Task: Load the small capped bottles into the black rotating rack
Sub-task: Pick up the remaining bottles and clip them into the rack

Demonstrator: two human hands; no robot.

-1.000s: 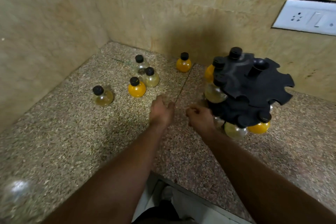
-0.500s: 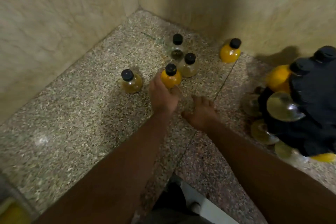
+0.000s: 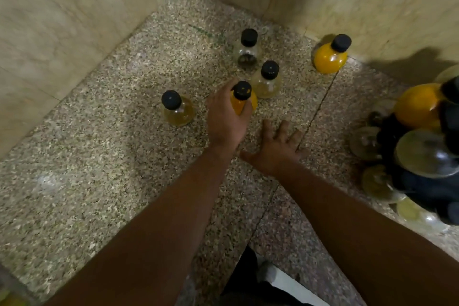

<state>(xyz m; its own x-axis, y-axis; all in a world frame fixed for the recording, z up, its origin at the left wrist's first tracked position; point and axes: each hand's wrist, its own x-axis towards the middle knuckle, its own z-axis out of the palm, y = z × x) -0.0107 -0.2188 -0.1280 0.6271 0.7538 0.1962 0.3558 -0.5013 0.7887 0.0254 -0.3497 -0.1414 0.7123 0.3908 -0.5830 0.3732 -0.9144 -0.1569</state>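
Observation:
My left hand [image 3: 224, 119] is wrapped around a small orange bottle with a black cap [image 3: 242, 98] that stands on the speckled counter [image 3: 99, 169]. My right hand [image 3: 275, 149] hovers beside it, fingers spread, holding nothing. Loose capped bottles stand nearby: a pale yellow bottle [image 3: 176, 109] to the left, a pale bottle [image 3: 267, 79] just behind, a clear bottle [image 3: 246, 49] farther back, and an orange bottle [image 3: 330, 56] by the back wall. The black rotating rack [image 3: 427, 189] sits at the right edge, partly cut off, with several bottles in it.
Beige tiled walls [image 3: 62, 20] close the counter's corner at the left and back. The counter's front edge runs below my arms, with floor and a white object [image 3: 285, 281] beneath it.
The view swung left, away from the rack. My left hand reached forward and closed around the orange bottle. My right hand left the rack side and opened out beside it.

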